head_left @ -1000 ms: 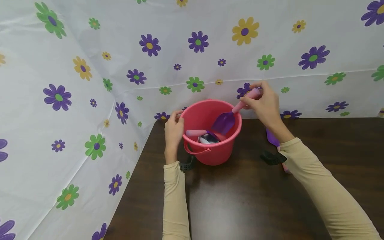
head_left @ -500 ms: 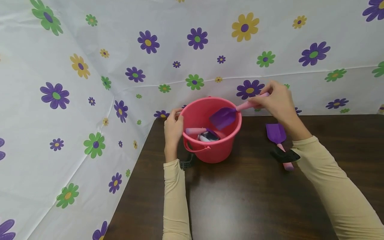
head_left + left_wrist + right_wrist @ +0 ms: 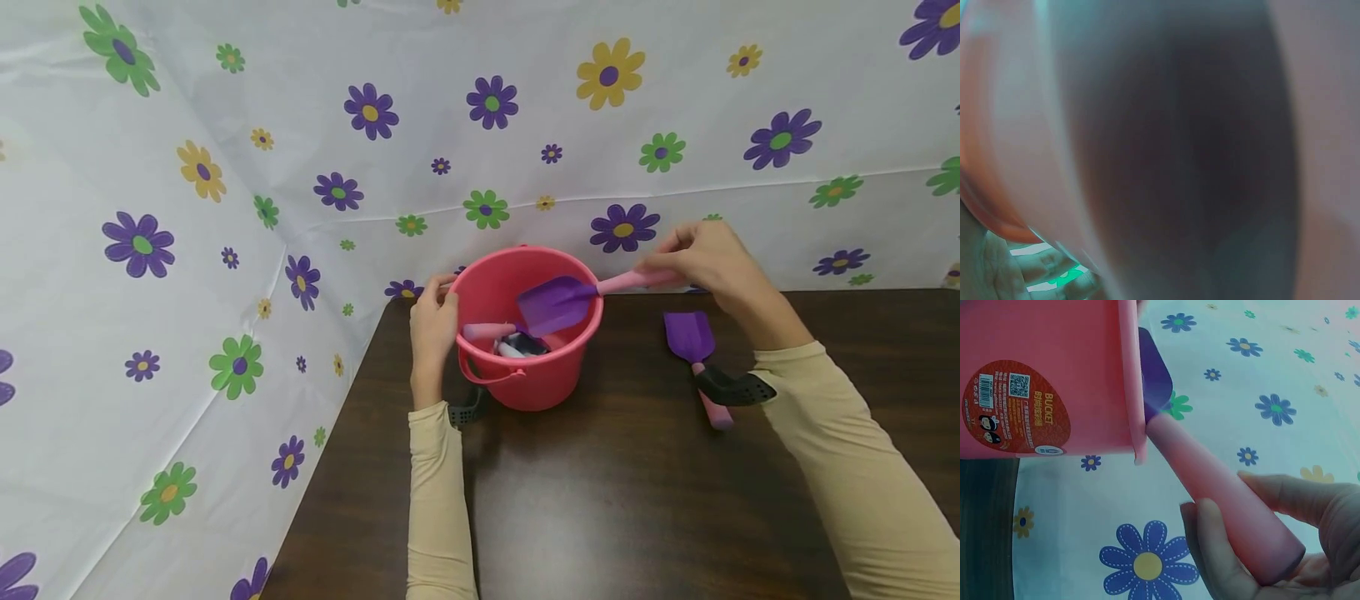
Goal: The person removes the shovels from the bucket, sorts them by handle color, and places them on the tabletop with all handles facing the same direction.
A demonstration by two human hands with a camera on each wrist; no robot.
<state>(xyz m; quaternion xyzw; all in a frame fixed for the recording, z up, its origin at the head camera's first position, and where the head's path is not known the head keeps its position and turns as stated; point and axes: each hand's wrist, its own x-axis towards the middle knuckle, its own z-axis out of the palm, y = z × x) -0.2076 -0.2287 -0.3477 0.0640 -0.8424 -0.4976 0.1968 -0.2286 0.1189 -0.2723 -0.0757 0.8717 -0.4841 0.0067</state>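
A pink bucket (image 3: 542, 387) stands upright on the table, its handle hanging down the near left side. My left hand (image 3: 433, 329) grips its left rim; the left wrist view is mostly filled by blur. With my right hand (image 3: 716, 262) I hold a hand trowel (image 3: 553, 307) by its pink handle (image 3: 1222, 494). That trowel's purple blade hangs inside the bucket mouth, and its neck lies right at the right rim. Inside the bucket is another pink handle (image 3: 487, 331) beside a dark and white item (image 3: 523, 343), partly hidden by the near wall.
Right of the bucket, a second purple trowel (image 3: 688, 336) with a pink handle lies on the dark wooden table (image 3: 600, 500). A white sheet (image 3: 547, 83) printed with flowers hangs behind and at the left. A black wrist mount (image 3: 735, 388) overlaps the second trowel's handle.
My right hand has moved right and slightly down, tilting the trowel from steep to nearly level across the rim. The second trowel has come into fuller view. My left hand stays on the bucket.
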